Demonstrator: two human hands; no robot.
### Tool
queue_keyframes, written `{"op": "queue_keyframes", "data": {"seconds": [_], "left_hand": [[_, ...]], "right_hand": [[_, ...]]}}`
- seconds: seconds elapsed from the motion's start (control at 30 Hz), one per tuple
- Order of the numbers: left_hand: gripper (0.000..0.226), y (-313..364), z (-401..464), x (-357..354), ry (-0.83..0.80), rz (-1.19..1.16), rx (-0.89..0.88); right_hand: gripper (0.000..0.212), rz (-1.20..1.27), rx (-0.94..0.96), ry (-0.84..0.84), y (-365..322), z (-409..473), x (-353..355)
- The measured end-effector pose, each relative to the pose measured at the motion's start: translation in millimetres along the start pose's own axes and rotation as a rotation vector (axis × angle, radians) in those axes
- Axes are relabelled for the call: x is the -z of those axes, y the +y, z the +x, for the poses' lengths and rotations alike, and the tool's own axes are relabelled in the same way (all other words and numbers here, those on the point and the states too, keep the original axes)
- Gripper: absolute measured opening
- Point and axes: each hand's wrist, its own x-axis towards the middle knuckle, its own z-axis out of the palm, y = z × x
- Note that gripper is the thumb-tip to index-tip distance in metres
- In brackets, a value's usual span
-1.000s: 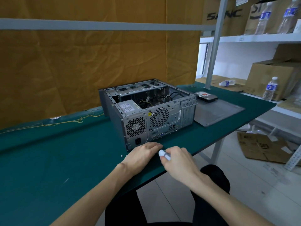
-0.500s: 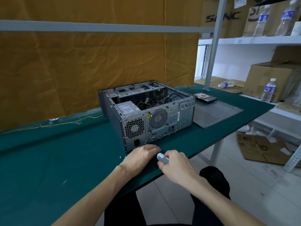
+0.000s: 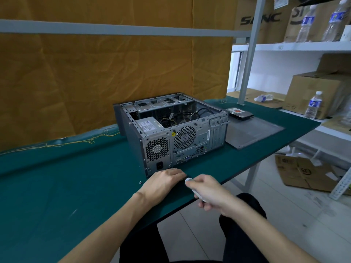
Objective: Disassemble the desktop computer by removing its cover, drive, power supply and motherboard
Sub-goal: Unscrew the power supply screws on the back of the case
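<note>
Head view: computer case (image 3: pixel 171 130) open-topped mid-worktop (image 3: pixel 57 186), rear panel turned near for screw access. Cover (image 3: pixel 252 131) and drive (image 3: pixel 240 113) parked far right. Left hand (image 3: pixel 163 182) flat, fingers together, at case base. Right hand (image 3: pixel 207 192) fingers curled round white screwdriver (image 3: pixel 189 180).

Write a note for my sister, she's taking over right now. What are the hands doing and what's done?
Left hand rests flat on the green table in front of the computer case.
Right hand grips a white-handled tool.
Done: cover lies right of the case, with the drive behind it.
Left: power supply still inside; motherboard hidden.
</note>
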Motion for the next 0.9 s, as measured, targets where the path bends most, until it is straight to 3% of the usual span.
{"op": "queue_keyframes", "data": {"seconds": [0.07,0.1,0.13,0.23,0.27,0.3,0.37,0.43,0.5,0.53,0.63,0.67,0.7,0.83,0.87,0.9], "left_hand": [[0.029,0.9,-1.0,0.1,0.026,0.005,0.001],[0.027,1.0,-0.8,-0.5,0.031,0.004,0.006],[0.025,0.7,0.1,-1.2,0.030,-0.004,0.015],[0.033,-0.8,3.2,-4.5,0.003,-0.029,0.032],[0.037,-0.9,4.0,-4.5,-0.015,-0.022,0.024],[0.039,-0.6,4.5,-3.9,-0.031,-0.022,0.016],[0.036,1.1,3.6,-1.8,-0.037,-0.042,0.016],[0.031,2.5,0.9,-0.7,-0.012,-0.049,0.015],[0.030,1.1,0.2,-1.8,0.010,-0.045,0.020],[0.030,0.6,0.6,-2.7,0.010,-0.043,0.025],[0.036,0.1,2.7,-4.7,-0.017,-0.028,0.033],[0.036,-0.1,3.0,-4.4,-0.027,-0.030,0.029],[0.034,0.2,2.7,-4.1,-0.026,-0.041,0.024],[0.021,-0.3,-0.7,-3.2,0.037,-0.101,0.022],[0.021,0.2,-0.2,-3.4,0.045,-0.106,0.024],[0.021,1.1,0.3,-4.0,0.047,-0.108,0.026]], "right_hand": [[0.033,0.298,-0.183,-0.167,-4.9,-1.1,9.8],[0.036,0.269,-0.169,-0.181,-5.2,-0.7,11.5],[0.037,0.113,-0.097,-0.130,-5.4,-0.1,10.2],[0.028,-0.737,0.250,0.257,1.3,-0.9,-5.4],[0.022,-0.856,0.327,0.345,2.3,-2.0,-9.7],[0.017,-0.825,0.336,0.341,2.1,-2.2,-10.1],[0.016,-0.367,0.206,0.144,-0.9,-2.0,-2.4],[0.032,0.079,-0.069,-0.137,-6.8,-5.3,5.6],[0.041,0.226,-0.153,-0.194,-7.5,-5.2,10.0],[0.037,0.131,-0.102,-0.144,-6.9,-4.8,7.6],[0.023,-0.703,0.223,0.222,2.6,-1.2,-9.4],[0.020,-0.822,0.295,0.301,6.3,-0.7,-14.6],[0.020,-0.780,0.295,0.282,7.1,-1.8,-17.1],[0.034,0.302,-0.167,-0.165,-7.7,-3.2,0.5],[0.036,0.357,-0.194,-0.191,-8.7,-2.9,4.6],[0.034,0.255,-0.154,-0.149,-10.2,-3.7,5.1]]}}
